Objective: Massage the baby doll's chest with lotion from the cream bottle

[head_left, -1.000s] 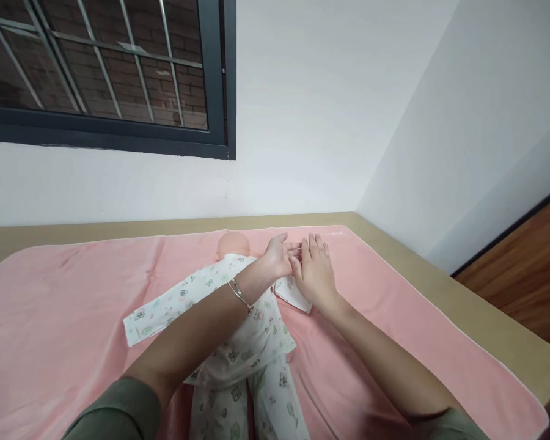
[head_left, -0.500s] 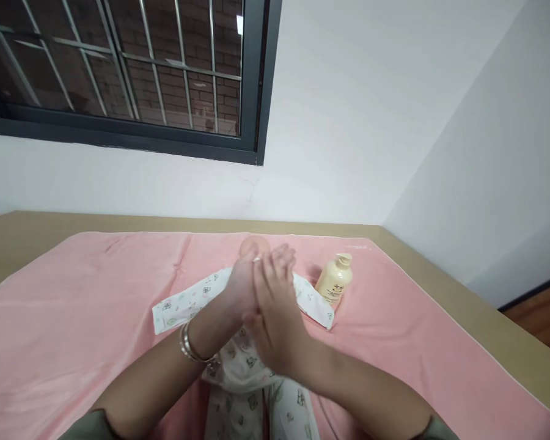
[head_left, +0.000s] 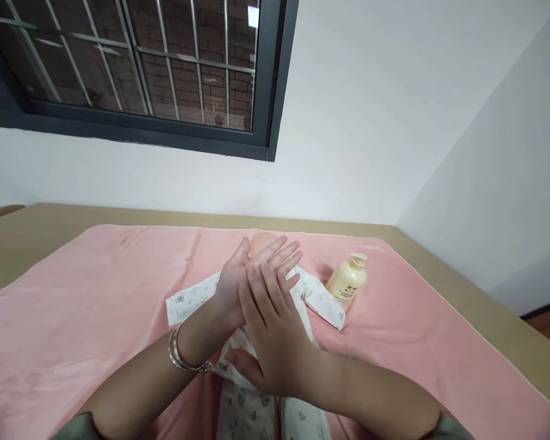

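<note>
Palm up, my left hand (head_left: 234, 284) has its fingers stretched out, with silver bangles on the wrist. My right hand (head_left: 277, 333) lies across the left palm, its fingers straight and its thumb apart. No object shows between the two palms. Beneath them lies a small white printed outfit (head_left: 321, 300), sleeves spread and trouser legs toward me; my hands hide its middle. A round peach-coloured shape (head_left: 262, 242), like a doll's head, shows at the neck end, partly covered by my fingers. By the right sleeve is a pale yellow bottle (head_left: 347, 278) with a printed label, leaning.
A pink cloth (head_left: 119, 305) with some creases covers most of the wooden table (head_left: 440, 275). Behind the table rises a white wall (head_left: 339, 122) with a dark-framed, barred window (head_left: 165, 67) at upper left. Another wall meets it on the right.
My right hand has slid down the left palm toward the wrist, and the left fingers now show spread out. The whole view has shifted slightly, so things sit further right.
</note>
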Available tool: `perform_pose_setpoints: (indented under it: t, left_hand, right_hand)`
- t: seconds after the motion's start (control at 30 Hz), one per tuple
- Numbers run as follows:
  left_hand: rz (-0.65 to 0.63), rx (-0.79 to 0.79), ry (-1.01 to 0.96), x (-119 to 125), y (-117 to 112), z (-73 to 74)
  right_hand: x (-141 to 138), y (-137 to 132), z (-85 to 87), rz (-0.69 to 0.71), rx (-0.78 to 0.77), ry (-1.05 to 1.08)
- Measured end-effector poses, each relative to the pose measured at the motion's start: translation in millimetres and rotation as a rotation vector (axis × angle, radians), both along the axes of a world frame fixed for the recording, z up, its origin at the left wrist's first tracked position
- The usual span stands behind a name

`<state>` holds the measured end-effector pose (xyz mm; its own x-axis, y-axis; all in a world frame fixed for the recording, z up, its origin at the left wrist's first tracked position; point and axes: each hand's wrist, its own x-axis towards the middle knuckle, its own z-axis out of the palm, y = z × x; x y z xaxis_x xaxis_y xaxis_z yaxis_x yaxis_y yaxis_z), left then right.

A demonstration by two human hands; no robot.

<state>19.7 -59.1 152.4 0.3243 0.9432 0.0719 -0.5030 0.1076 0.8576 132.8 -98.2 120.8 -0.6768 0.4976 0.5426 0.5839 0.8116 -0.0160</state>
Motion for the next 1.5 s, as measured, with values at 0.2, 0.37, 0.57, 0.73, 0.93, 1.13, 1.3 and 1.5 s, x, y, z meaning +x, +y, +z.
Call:
perform_pose_setpoints:
  t: [0.2, 0.37, 0.57, 0.73, 0.93, 1.13, 1.3, 1.5]
  left_hand:
    - [-0.095, -0.059, 0.097, 32.2, -34.6, -29.4]
    - [-0.03, -0.13, 0.201, 33.8, -31.3, -19.6]
    - [0.133, -0.075, -0.043, 17.6, -22.2, -35.2]
    - [0.376, 0.404, 0.44, -6.4, -1.9, -79.2]
    - [0.678, 0.634, 0.937, -21.9, 44.8, -128.1]
    - [0.696, 0.58, 0.976, -23.8, 48.0, -150.6]
    - [0.692, 0.576, 0.957, -23.9, 46.2, -152.4]
    - [0.695, 0.645, 1.009, -27.6, 47.8, -156.8]
  right_hand:
    - [42.1, 28.0, -13.2, -0.138, -0.017, 0.267]
    - [28.9, 21.4, -14.7, -0.282, -0.106, 0.3]
    - [35.6, 33.6, -32.8, -0.085, -0.088, 0.04]
    - [61.4, 84.6, -35.9, -0.383, -0.253, 0.291]
    - [23.0, 91.8, -48.7, -0.334, -0.247, 0.124]
    - [26.6, 66.9, -67.6, -0.184, -0.27, -0.07]
    - [46.1, 84.7, -62.2, -0.316, -0.37, -0.023]
    - [34.1, 60.6, -61.5, -0.206, -0.273, -0.125]
